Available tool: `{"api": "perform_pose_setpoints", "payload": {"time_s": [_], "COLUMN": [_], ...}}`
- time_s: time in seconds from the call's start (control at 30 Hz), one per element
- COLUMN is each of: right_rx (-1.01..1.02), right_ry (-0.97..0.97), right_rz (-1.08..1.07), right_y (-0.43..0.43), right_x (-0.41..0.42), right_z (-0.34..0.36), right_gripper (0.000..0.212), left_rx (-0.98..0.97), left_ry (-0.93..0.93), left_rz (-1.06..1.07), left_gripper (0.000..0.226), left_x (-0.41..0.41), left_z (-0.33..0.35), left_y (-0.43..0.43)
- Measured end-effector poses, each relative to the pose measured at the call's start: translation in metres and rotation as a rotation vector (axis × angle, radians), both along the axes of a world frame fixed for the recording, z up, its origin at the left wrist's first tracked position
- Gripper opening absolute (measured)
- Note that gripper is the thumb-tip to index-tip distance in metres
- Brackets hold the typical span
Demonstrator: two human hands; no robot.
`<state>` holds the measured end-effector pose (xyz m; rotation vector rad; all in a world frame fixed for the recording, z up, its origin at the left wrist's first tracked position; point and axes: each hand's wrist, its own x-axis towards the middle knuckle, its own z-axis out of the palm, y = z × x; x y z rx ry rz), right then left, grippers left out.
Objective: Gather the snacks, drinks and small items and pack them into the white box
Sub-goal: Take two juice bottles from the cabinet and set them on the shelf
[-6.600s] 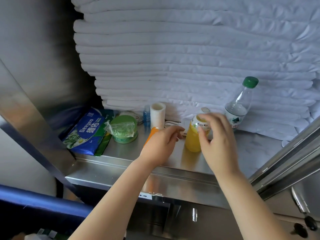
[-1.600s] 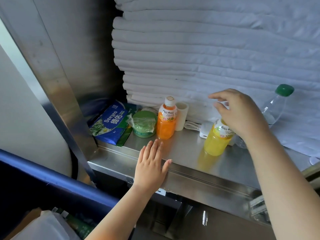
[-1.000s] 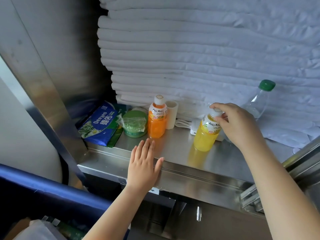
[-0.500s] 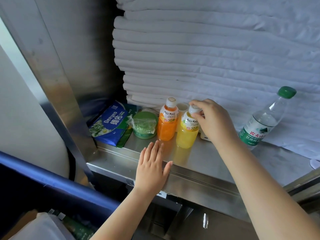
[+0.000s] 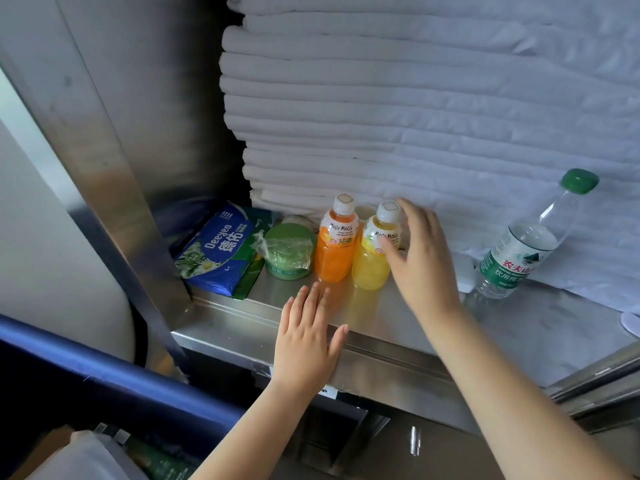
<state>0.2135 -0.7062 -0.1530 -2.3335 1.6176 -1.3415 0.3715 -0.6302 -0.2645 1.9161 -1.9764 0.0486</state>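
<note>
Standing just right of the orange bottle [image 5: 334,249], the yellow bottle [image 5: 372,265] waits on the steel shelf [image 5: 519,327]. The right hand [image 5: 422,265], fingers spread, is close beside it and grips nothing. The left hand [image 5: 306,341] lies flat before the orange bottle. Nothing seems packed yet, also not the water bottle [image 5: 516,251] further right.

You have soft light that whitens the stacked linen [image 5: 415,105], leaves the metal wall [image 5: 187,133] in deep shadow and puts dull glare on the steel shelf [image 5: 235,323], with your left hand [image 5: 304,344] sharp and the frame edges bent by the wide lens.
</note>
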Motion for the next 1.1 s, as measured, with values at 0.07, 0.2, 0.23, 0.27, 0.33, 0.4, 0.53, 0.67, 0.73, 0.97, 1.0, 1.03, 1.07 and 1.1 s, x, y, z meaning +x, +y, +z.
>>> {"api": "perform_pose_setpoints", "payload": {"time_s": [0.07,0.2,0.23,0.27,0.33,0.4,0.53,0.67,0.73,0.97,1.0,1.03,1.07,1.1], "right_rx": [0.033,0.250,0.288,0.316,0.344,0.358,0.385,0.424,0.445,0.549,0.555,0.551,0.531,0.502], "right_ry": [-0.031,0.343,0.419,0.451,0.482,0.493,0.485,0.484,0.511,0.386,0.339,0.292,0.248,0.213], "right_rz": [-0.065,-0.213,-0.221,-0.227,-0.242,-0.259,-0.301,-0.277,-0.235,-0.109,-0.103,-0.104,-0.107,-0.110], "right_y": [0.025,0.061,0.062,0.063,0.062,0.062,0.069,0.084,0.096,0.158,0.172,0.189,0.208,0.230], "right_x": [-0.003,-0.014,-0.016,-0.016,-0.015,-0.014,-0.012,-0.014,-0.021,-0.061,-0.071,-0.083,-0.097,-0.112], "right_z": [-0.035,-0.088,-0.092,-0.093,-0.090,-0.091,-0.093,-0.096,-0.100,-0.078,-0.070,-0.061,-0.052,-0.043], "right_gripper": [0.053,0.055,0.061,0.066,0.070,0.068,0.065,0.067,0.066,0.062,0.061,0.060,0.058,0.056], "left_rx": [-0.006,-0.055,-0.070,-0.082,-0.108,-0.128,-0.150,-0.128,-0.096,0.024,0.013,-0.018,-0.064,-0.118], "left_ry": [0.014,0.052,0.059,0.065,0.078,0.090,0.103,0.102,0.083,0.129,0.182,0.245,0.303,0.340], "left_rz": [-0.007,-0.031,-0.035,-0.039,-0.053,-0.067,-0.088,-0.081,-0.055,-0.049,-0.069,-0.099,-0.141,-0.190], "left_gripper": [0.064,0.062,0.061,0.061,0.060,0.059,0.059,0.059,0.060,0.056,0.050,0.043,0.037,0.033], "left_x": [0.001,0.001,0.001,0.002,0.003,0.004,0.006,0.004,0.001,-0.028,-0.037,-0.047,-0.061,-0.077], "left_z": [-0.001,-0.005,-0.006,-0.007,-0.009,-0.012,-0.017,-0.014,-0.008,0.010,0.016,0.024,0.033,0.043], "left_y": [0.000,-0.002,-0.002,-0.003,-0.003,-0.004,-0.004,-0.001,0.004,0.058,0.070,0.084,0.100,0.116]}}
